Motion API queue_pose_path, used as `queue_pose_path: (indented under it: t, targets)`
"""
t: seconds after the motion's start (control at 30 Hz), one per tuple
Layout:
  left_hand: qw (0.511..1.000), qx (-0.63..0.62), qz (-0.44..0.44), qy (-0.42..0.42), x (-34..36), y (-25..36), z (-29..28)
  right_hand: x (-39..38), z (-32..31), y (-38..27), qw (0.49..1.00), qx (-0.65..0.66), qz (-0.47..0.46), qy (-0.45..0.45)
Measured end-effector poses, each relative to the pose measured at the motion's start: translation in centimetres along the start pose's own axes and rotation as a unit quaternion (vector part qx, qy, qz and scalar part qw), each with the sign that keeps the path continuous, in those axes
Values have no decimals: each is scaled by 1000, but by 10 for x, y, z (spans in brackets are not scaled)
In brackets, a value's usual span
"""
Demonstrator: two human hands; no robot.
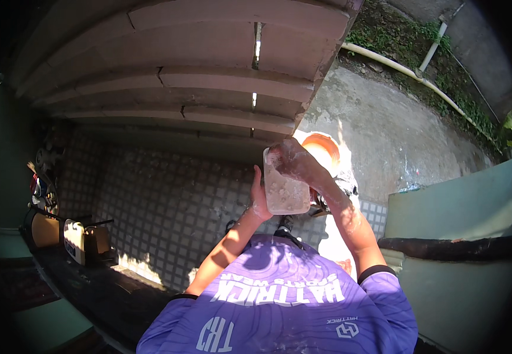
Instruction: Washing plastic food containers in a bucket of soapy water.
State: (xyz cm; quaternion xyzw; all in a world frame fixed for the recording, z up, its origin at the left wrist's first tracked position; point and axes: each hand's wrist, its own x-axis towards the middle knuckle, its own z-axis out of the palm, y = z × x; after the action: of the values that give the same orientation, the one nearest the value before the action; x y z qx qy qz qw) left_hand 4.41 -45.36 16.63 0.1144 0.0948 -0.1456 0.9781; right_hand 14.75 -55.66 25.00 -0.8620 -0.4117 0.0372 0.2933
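Clear plastic, cloudy and wet, makes the small rectangular container [285,190] that the person holds up in front of the chest, above the purple shirt [279,301]. Its corners are rounded, and a pale, lumpy, grainy mass shows through the walls and fills most of it. The left hand [260,203] supports the container from the left side and below, with the thumb pointing up along the wall. The right hand [296,159] closes over the top rim from above, its fingers bent around the edge. Both hands look wet and are covered with whitish smears, and both are grasping the container firmly.

Just behind the right hand there is a round orange basin [324,148], smooth and shining in strong sunlight. The floor [167,206] below is laid with small square tiles in a grey grid pattern, in shadow. To the right lies rough concrete ground [386,135] with stains, and a pale pipe [409,74] runs along its far edge beside green plants. Above, broad flat concrete steps [209,65] curve in the fisheye view, with narrow gaps of light between them. At the left, in the dark, a boxy yellow and black object [76,241] stands on a dark ledge; its kind I cannot tell.
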Motion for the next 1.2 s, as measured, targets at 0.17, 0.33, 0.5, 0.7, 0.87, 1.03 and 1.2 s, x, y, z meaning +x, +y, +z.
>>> queue_pose_path:
  t: [0.17,0.33,0.5,0.7,0.87,1.03,1.2]
  targets:
    - [1000,-6,4,-18,1,0,-4,2,3,9,1000,-10,-20,9]
    - [1000,-13,15,6,0,-1,-3,4,2,12,999,-39,-22,7]
    - [1000,-18,17,12,-3,2,0,-2,-4,23,993,-102,-53,10]
    - [1000,-7,-2,16,-4,7,-7,-23,-15,28,998,3,-39,-57]
    - [1000,6,-4,-20,-8,10,3,-34,-43,-1,978,97,-43,-177]
    - [999,6,-11,-46,-9,7,7,-33,-13,2,985,92,-100,-110]
    - [1000,14,14,15,-9,4,7,-30,-16,-5,983,-63,-166,-55]
